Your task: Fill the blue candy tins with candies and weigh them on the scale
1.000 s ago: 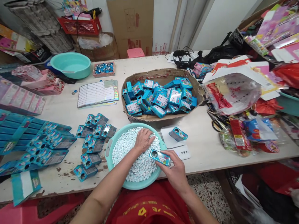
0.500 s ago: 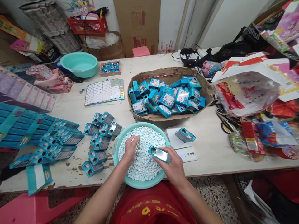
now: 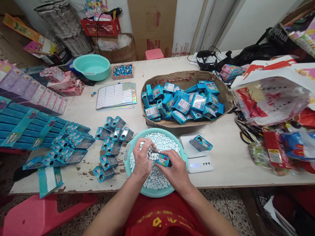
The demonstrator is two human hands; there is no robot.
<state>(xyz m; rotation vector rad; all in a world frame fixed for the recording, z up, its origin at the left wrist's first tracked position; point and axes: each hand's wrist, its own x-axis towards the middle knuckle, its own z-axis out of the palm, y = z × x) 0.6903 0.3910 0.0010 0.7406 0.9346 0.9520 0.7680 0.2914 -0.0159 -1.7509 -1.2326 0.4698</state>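
My right hand (image 3: 175, 167) grips a small blue candy box (image 3: 162, 160) over the turquoise basin (image 3: 185, 160). Cupped at the box's left end, my left hand (image 3: 142, 159) holds a heap of pale mint candies (image 3: 153, 153) against its opening. More of these candies (image 3: 157, 180) fill the basin below both hands. To the right, another blue box (image 3: 200, 143) lies on a white digital scale (image 3: 200, 163). Several blue boxes with round holes (image 3: 112, 148) stand left of the basin. Fingers hide part of the held box.
Behind the basin is a cardboard tray (image 3: 147, 122) heaped with blue boxes. Stacked blue cartons (image 3: 22, 127) stand at the left. A sticker stack (image 3: 114, 95), an empty-looking turquoise basin (image 3: 91, 67) and a box of caps (image 3: 122, 71) lie farther back. Scissors (image 3: 244, 136) and plastic bags (image 3: 270, 98) crowd the right.
My left hand has lifted a handful of candies out of the basin to the box. My right hand has tilted the box and brought its opening to the left hand. The view has shifted slightly.
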